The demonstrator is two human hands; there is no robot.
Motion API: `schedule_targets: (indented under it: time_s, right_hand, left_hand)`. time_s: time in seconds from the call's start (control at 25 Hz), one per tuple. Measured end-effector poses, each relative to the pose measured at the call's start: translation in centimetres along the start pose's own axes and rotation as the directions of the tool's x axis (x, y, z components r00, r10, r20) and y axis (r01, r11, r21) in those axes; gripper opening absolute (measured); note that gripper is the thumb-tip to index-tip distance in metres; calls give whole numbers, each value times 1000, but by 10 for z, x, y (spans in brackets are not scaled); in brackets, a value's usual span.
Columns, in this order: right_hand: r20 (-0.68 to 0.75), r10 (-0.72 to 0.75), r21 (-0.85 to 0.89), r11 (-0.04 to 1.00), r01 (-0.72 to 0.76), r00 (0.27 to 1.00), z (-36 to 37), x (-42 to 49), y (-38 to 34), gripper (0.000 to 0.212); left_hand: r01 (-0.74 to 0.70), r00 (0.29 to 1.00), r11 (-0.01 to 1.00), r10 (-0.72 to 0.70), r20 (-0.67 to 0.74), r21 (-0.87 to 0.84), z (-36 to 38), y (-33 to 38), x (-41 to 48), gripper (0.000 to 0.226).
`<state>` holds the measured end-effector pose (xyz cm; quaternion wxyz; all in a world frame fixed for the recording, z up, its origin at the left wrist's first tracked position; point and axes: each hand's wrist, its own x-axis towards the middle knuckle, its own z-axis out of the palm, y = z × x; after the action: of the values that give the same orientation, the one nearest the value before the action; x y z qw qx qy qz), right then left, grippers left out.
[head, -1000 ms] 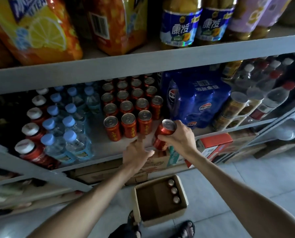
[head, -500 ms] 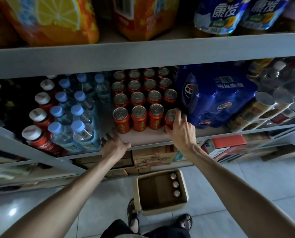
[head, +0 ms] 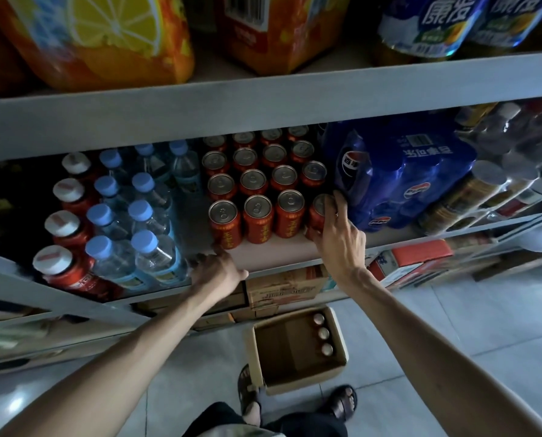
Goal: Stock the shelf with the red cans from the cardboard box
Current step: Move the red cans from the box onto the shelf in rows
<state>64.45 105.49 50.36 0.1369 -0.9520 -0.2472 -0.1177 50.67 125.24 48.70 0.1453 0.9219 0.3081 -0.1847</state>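
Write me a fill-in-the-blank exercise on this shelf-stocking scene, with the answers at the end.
The cardboard box on the floor holds ____ cans.
The right hand grips a red can beside the ____ shrink-wrapped pack.
The left hand rests on the shelf and holds ____.
Missing words: three; blue; nothing.

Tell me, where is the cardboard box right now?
In the head view, the cardboard box sits on the floor at lower centre, just ahead of the person's sandals, with three red cans along its right wall.
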Motion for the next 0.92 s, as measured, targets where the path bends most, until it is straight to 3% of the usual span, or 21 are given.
schedule_targets:
  time_s: [0.6, 0.92]
  right_hand:
    - [8, -6, 116, 993, 5, 1000, -2, 13, -1, 70]
    - [95, -22, 79, 997, 15, 995, 0, 18, 0, 72]
  left_hand:
    - [18, 999, 989, -23, 33, 147, -5, 4, 0, 93]
    - [50, 996, 994, -57, 73, 96, -7, 7, -2, 94]
